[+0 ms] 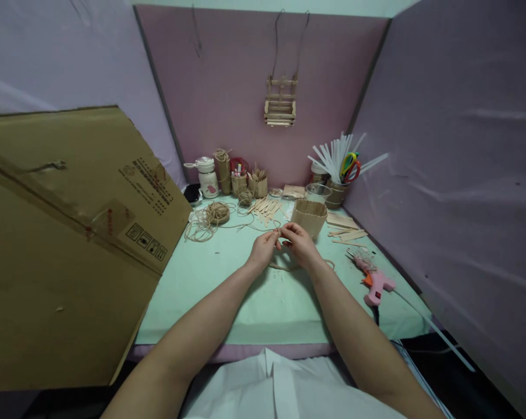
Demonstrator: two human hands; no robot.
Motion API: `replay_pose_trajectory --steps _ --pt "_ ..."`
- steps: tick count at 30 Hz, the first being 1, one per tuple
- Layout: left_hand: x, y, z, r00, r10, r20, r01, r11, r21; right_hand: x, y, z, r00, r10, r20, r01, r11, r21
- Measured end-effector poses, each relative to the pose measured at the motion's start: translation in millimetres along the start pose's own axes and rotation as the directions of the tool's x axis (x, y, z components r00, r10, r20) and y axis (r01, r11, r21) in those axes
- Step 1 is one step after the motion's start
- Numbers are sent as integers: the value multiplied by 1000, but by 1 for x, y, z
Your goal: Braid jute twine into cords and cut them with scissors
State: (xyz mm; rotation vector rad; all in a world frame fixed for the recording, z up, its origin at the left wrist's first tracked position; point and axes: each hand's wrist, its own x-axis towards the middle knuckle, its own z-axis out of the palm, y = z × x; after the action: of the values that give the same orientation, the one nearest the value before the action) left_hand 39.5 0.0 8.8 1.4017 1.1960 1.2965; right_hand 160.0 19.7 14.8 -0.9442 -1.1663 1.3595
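Note:
My left hand (263, 250) and my right hand (301, 244) meet over the middle of the table, fingertips pinched close together on thin jute twine (279, 231). A strand of the twine runs from the fingers back to the left. Below the hands, a thicker braided-looking cord (284, 268) lies curved on the table, its right end near my right wrist. Just behind my right hand stands a box made of wooden craft sticks (310, 216). A ball of jute twine (218, 213) with loose tangled strands sits to the left.
A pink glue gun (379, 285) lies at right, near loose wooden sticks (348, 234). Craft sticks (265, 208) spread behind the hands. Behind them are a white bottle (207, 176), a clear plastic cup (318, 193) and a holder of glue sticks (336, 160). A large cardboard box (71, 250) stands left.

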Motion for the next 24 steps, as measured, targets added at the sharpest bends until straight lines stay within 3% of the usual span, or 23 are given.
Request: replay_pose_trajectory --steps 6,10,15,24 --pt "-1 5 0 1000 -17 -3 17 1000 9 -2 -2 5 998 -62 -29 60 997 -40" --pt "-1 2 -1 999 15 -45 -13 999 39 -1 1 6 978 -188 -94 170 970 -174" --pt "3 -8 -1 997 -10 -78 10 1000 12 0 5 6 937 -339 -85 296 900 -321" --pt "1 -4 1 992 -26 -126 20 999 -47 -3 4 7 932 -356 -61 313 880 -358"
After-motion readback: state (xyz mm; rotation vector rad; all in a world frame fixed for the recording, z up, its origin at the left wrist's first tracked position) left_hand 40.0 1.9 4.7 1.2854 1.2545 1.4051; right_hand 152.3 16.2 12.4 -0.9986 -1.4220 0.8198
